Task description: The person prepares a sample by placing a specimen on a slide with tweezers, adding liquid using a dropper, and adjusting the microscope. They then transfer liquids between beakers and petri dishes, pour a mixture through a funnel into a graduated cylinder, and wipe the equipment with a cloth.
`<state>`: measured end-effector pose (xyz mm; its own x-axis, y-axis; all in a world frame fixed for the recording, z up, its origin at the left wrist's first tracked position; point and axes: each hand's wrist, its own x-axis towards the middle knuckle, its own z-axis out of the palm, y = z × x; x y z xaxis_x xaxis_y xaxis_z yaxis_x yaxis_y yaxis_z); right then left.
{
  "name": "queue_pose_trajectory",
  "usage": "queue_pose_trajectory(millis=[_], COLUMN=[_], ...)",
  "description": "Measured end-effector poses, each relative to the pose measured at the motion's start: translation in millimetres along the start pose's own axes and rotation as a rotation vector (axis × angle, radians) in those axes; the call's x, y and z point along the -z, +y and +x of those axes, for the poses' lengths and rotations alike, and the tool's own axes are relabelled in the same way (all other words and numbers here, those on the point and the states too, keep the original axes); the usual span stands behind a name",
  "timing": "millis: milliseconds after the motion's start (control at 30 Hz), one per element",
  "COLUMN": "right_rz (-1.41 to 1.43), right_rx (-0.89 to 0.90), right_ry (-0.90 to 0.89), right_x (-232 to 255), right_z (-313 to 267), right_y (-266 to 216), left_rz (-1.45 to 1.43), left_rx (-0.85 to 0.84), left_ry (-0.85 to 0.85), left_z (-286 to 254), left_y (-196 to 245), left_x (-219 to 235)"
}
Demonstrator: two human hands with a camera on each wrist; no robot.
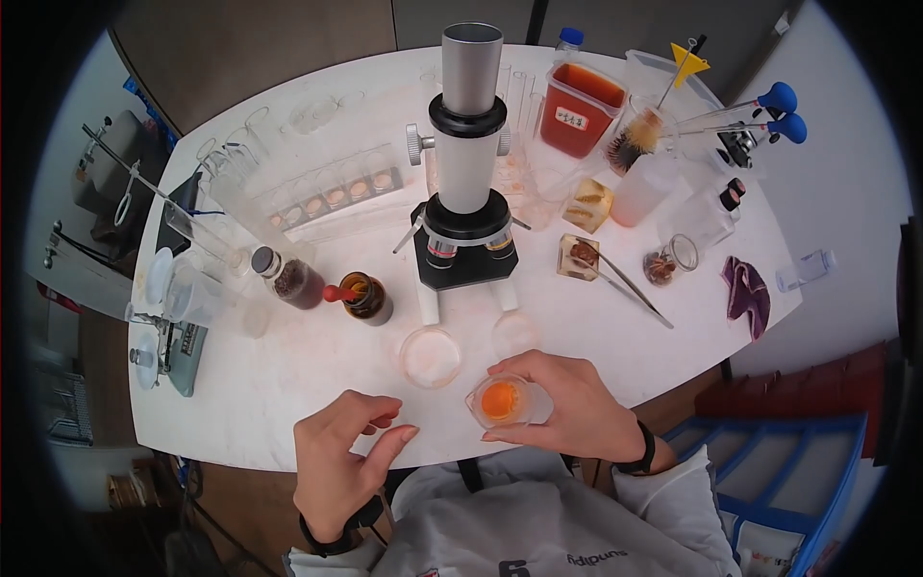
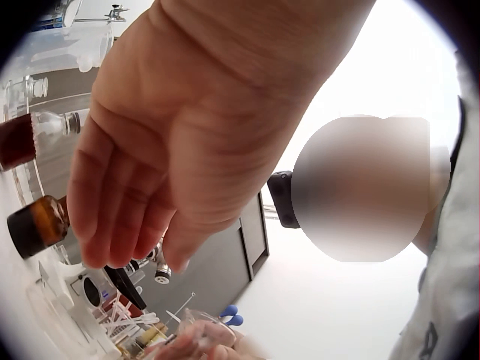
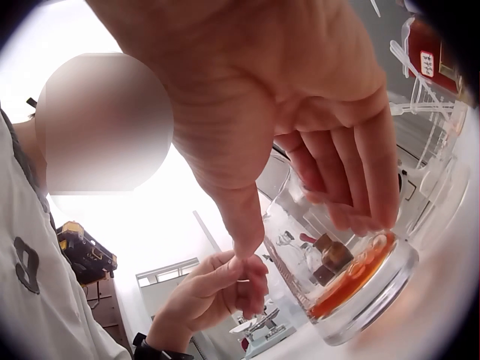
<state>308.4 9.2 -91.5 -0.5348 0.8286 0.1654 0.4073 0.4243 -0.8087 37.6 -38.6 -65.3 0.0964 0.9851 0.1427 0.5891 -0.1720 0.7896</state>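
Note:
My right hand (image 1: 579, 409) grips a small clear glass beaker (image 3: 289, 259) by its side, thumb on one side and fingers on the other. Orange liquid (image 1: 501, 400) covers the bottom of it. In the right wrist view the thick glass base sits close over the white tabletop. My left hand (image 1: 348, 454) hovers to the left near the table's front edge, fingers loosely bent, thumb apart from them, holding nothing. Between and beyond the hands lies a clear glass dish (image 1: 431, 357). A brown dropper bottle (image 1: 368, 300) with a red bulb stands farther back.
A microscope (image 1: 468, 144) rises at the middle of the table (image 1: 260, 385). Tweezers (image 1: 630, 288), a small jar (image 1: 663, 267) and a purple cloth (image 1: 746, 296) lie to the right. On the left are a dark-filled bottle (image 1: 293, 280), a balance (image 1: 181, 356) and glassware.

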Motion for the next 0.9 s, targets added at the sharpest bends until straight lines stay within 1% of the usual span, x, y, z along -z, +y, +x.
queue_pose_trajectory(millis=[33,100,133,233,267,367,533,600,667,733,833,867,900], right_rz=[0.019,0.009,0.007,0.03,0.036,0.04,0.058,0.028,-0.01,-0.057,-0.169,-0.128,-0.147], right_rx=[0.026,0.023,0.027,0.042,0.035,0.024,0.029,0.068,0.071,0.042,0.067,0.085,0.101], right_ry=[0.02,0.037,0.043,0.064,0.064,0.075,0.098,0.04,-0.034,-0.127,-0.162,-0.11,-0.1], right_x=[-4.1,-10.4,-13.9,-23.4,-27.6,-39.5,-55.8,-56.3,-49.8,-27.7,4.7,6.7,7.6], right_z=[0.7,0.5,1.2,1.9,1.9,1.3,6.8,9.9,14.4,22.9,45.0,54.8,65.2], right_y=[-0.4,-1.1,-1.6,-3.1,-4.3,-7.6,-14.4,-16.6,-23.5,-41.9,-64.4,-69.2,-73.6], left_rz=[-0.014,-0.04,-0.034,-0.045,-0.044,-0.075,-0.101,-0.109,-0.097,-0.078,-0.051,-0.052,-0.049], left_rx=[-0.013,-0.036,-0.072,-0.165,-0.173,-0.157,-0.102,-0.113,-0.099,-0.086,-0.071,-0.074,-0.079], left_ry=[-0.02,-0.054,-0.098,-0.078,-0.097,-0.08,-0.091,-0.07,-0.037,0.002,0.055,0.071,0.083], left_z=[1.5,3.4,1.8,3.2,3.7,4.0,0.8,-0.2,-4.5,-7.6,-13.1,-14.2,-14.8], left_y=[3.2,10.5,5.2,3.7,3.5,5.9,4.1,0.4,-2.9,-6.0,-10.9,-13.6,-16.0], left_x=[-2.4,-6.9,-7.9,-18.2,-19.9,-24.7,-19.0,-17.6,-16.4,-13.9,-7.8,-6.2,-4.8])
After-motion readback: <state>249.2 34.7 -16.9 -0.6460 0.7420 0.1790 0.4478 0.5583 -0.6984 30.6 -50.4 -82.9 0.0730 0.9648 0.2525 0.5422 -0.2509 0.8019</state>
